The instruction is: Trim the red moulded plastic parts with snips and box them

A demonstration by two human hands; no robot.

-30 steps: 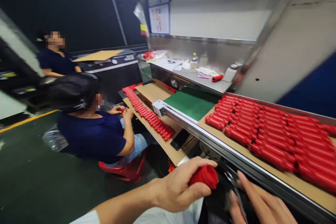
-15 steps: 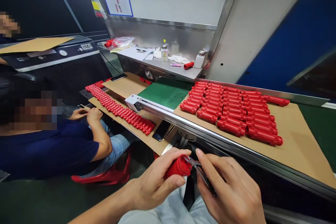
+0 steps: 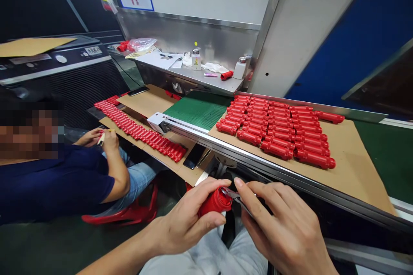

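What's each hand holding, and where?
Left hand grips a red cylindrical part around its body; right hand holds small metal cutters by the handles.

Head-worn camera faces forward and down, close above the fingers (image 3: 274, 195), with the work surface (image 3: 351, 167) just beyond them.

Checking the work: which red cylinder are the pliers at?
The cylinder in the left hand, end against the pliers; the others lie in rows on cardboard.

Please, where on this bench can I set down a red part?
Bare cardboard lies right of the red tubes, along the metal rail. The green mat beside the rail also shows free. The tube rows themselves are crowded.
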